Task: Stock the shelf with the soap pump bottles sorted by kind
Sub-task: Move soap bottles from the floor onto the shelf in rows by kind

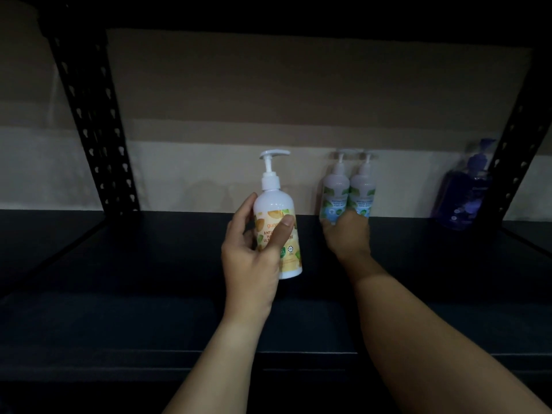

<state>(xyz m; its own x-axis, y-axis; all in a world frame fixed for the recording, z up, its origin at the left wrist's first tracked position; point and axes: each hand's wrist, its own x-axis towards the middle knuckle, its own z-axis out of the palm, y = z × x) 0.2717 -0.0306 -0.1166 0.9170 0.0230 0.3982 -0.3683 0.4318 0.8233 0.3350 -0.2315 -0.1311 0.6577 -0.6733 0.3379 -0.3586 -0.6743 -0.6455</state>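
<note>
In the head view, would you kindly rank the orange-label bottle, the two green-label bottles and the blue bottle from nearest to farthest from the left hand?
1. Orange-label bottle: gripped in the left hand.
2. Green-label bottles: to its right, at the right hand.
3. Blue bottle: far right, beside the upright.

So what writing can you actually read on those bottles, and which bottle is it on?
"gua", cut off by the thumb: orange-label bottle held in the left hand.
"ANT", "HA", "RE", "UL": fragments on the same label, the rest covered.
Small round seals low on that label: too small to read.
Two blue-label bottles at the right hand: text blurred.
Purple bottle: unreadable.
</note>
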